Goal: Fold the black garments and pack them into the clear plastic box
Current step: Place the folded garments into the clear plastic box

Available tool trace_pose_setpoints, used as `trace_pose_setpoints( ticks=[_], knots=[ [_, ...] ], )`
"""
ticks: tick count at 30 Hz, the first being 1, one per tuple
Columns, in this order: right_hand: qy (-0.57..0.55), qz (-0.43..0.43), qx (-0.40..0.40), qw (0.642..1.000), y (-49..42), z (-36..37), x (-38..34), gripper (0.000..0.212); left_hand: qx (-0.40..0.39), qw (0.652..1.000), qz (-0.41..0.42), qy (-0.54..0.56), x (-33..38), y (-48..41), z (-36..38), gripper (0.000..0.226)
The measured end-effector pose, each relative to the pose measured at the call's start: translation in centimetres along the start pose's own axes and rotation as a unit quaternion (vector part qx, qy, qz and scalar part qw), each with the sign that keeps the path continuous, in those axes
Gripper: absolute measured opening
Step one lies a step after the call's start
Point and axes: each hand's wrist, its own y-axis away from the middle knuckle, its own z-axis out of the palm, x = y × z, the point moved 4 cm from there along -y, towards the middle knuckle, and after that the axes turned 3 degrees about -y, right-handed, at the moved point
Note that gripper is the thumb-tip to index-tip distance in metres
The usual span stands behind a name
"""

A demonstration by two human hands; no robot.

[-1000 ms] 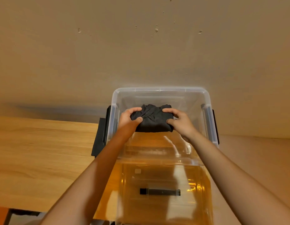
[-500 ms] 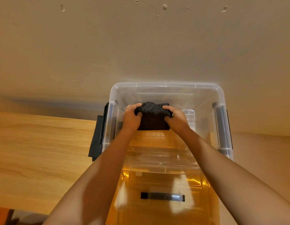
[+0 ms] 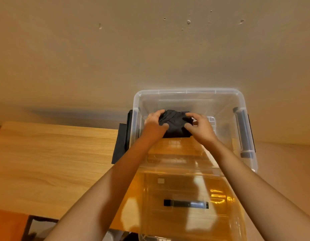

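Observation:
A folded black garment (image 3: 176,124) sits low inside the clear plastic box (image 3: 187,92), toward its far left part. My left hand (image 3: 153,123) grips the garment's left side, thumb curled over its front. My right hand (image 3: 201,128) grips its right side, fingers curled over the top edge. Both forearms reach down over the box's near rim. The garment's underside is hidden, so I cannot tell whether it touches the box floor.
The box stands on a wooden table (image 3: 51,159) against a beige wall (image 3: 116,49). A black cloth (image 3: 119,143) lies on the table beside the box's left side. The box has a grey handle (image 3: 242,131) on the right; a black latch (image 3: 185,204) shows on the near wall.
Both hands have carried the garment deeper into the box. The camera view has shifted, so the box now appears further right.

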Motion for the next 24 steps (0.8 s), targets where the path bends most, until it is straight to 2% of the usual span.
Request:
trace_pose_setpoints(
  ticks=[3,5,7,10,14,19,23,24],
  knots=[
    [-0.120,0.000,0.029,0.992,4.8,0.1,-2.4,0.038,-0.068,0.990,0.019,0.125,2.0,4.9,-2.8,0.051],
    [-0.170,-0.012,0.049,0.984,8.5,0.4,-4.5,0.031,-0.104,0.981,0.066,0.148,2.7,8.2,-5.0,0.040],
    [-0.227,-0.023,0.062,0.972,12.1,1.3,-6.5,0.026,-0.101,0.980,0.110,0.129,2.3,11.0,-7.5,0.031],
    [-0.301,-0.025,0.065,0.951,16.8,3.8,-8.9,0.022,-0.075,0.978,0.120,0.150,-0.1,14.3,-11.5,0.021],
    [-0.306,-0.086,0.032,0.948,20.8,9.6,-11.3,0.020,-0.024,0.975,0.090,0.202,-6.0,15.9,-16.5,0.018],
    [-0.235,-0.072,-0.059,0.967,22.5,18.5,-10.7,0.020,-0.008,0.995,0.026,0.092,-14.2,12.8,-17.5,0.015],
    [-0.186,-0.023,-0.033,0.982,21.1,23.2,-6.6,0.034,-0.023,0.999,0.005,0.025,-17.4,9.1,-16.2,0.017],
    [-0.177,-0.011,-0.017,0.984,20.6,24.1,-5.6,0.031,-0.022,1.000,0.011,0.015,-17.8,8.2,-16.0,0.020]
  ],
)
